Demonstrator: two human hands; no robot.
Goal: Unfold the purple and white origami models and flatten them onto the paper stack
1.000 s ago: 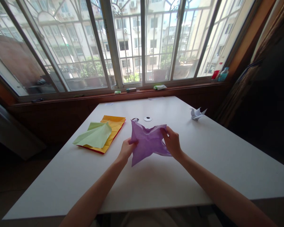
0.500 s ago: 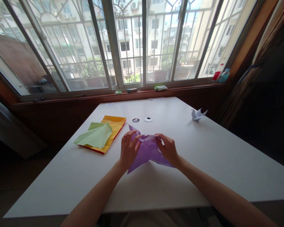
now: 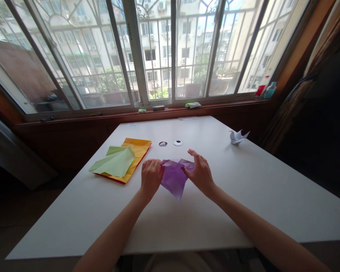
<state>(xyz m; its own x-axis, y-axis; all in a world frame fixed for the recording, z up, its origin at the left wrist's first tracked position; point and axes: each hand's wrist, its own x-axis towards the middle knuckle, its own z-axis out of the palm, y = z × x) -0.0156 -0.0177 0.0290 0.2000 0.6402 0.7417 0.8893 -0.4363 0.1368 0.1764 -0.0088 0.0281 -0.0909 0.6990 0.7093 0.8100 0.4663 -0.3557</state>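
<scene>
A creased sheet of purple paper is held over the near middle of the white table, one corner pointing down toward me. My left hand is closed on its left edge, fingers curled and thumb pressed against the sheet. At the right side, my right hand has its thumb against the paper while its index finger is raised away from it. Part of the purple sheet is hidden behind that hand.
Left of my hands, a pale green folded paper lies on yellow and red sheets. A grey-white paper crane stands near the table's right edge. Two round inserts, one a cable-hole cover, sit beyond the purple paper.
The purple paper has gone from spread wide to a smaller shape with a corner down. The right fingers have lifted and parted; the left hand has shifted slightly left.
</scene>
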